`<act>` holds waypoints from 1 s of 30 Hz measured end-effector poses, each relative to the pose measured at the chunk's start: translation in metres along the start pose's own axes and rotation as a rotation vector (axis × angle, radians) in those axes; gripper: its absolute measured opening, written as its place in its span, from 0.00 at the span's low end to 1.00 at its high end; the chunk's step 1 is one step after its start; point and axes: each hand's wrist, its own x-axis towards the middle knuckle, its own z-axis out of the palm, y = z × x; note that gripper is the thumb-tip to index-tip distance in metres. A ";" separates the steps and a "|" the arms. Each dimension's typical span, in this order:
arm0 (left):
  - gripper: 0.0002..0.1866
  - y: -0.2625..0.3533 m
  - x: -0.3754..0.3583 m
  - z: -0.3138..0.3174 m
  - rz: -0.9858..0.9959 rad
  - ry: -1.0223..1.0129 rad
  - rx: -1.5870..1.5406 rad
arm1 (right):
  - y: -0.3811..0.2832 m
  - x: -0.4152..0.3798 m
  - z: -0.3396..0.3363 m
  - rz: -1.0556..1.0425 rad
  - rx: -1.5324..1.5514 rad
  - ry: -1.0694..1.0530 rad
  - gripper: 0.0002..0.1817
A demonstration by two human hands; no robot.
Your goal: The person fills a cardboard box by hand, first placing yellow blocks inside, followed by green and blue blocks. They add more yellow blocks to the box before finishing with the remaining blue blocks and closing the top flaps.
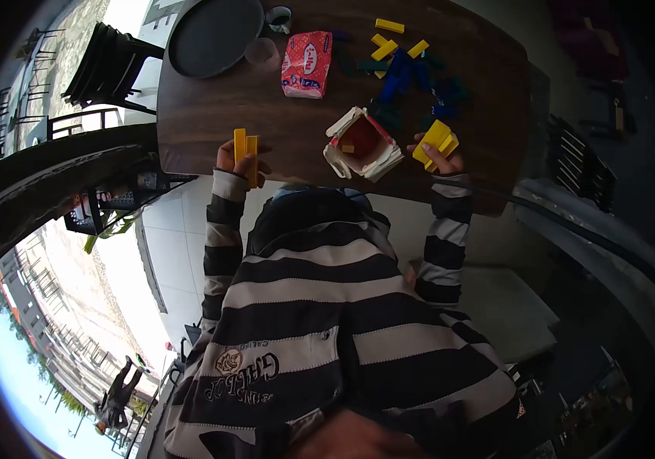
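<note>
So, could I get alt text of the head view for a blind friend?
A left hand and right hand each hold yellow blocks, either side of an open box on a table. Beyond are loose blocks, a red packet and a tray.

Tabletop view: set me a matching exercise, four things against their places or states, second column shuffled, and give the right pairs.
Column one:
1. Left hand
2. Open box
3. Round tray
4. Blue blocks

Column two:
A. at the far left corner of the table
B. between the two hands
C. in the loose pile beyond the right hand
D. holding yellow blocks

Pairs: 1-D, 2-B, 3-A, 4-C
</note>
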 end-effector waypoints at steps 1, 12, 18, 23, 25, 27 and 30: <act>0.26 0.001 0.007 0.009 -0.016 -0.015 0.019 | -0.021 -0.001 0.013 0.010 -0.070 -0.090 0.13; 0.28 -0.048 0.110 0.081 0.200 -0.098 0.355 | -0.009 0.027 0.095 -0.044 -1.054 -0.318 0.25; 0.42 -0.075 0.128 0.101 -0.102 -0.126 0.593 | 0.022 0.046 0.107 0.268 -1.414 -0.208 0.25; 0.39 -0.083 0.133 0.099 0.084 -0.283 0.882 | 0.012 0.041 0.122 0.571 -1.646 -0.275 0.29; 0.36 -0.127 0.146 0.096 0.171 -0.305 0.819 | 0.008 0.040 0.131 0.492 -1.679 -0.369 0.27; 0.36 -0.095 0.129 0.105 0.093 -0.347 0.936 | 0.007 0.041 0.141 0.413 -1.695 -0.452 0.26; 0.34 -0.043 0.110 0.118 0.053 -0.404 1.004 | 0.005 0.048 0.146 0.292 -1.731 -0.558 0.26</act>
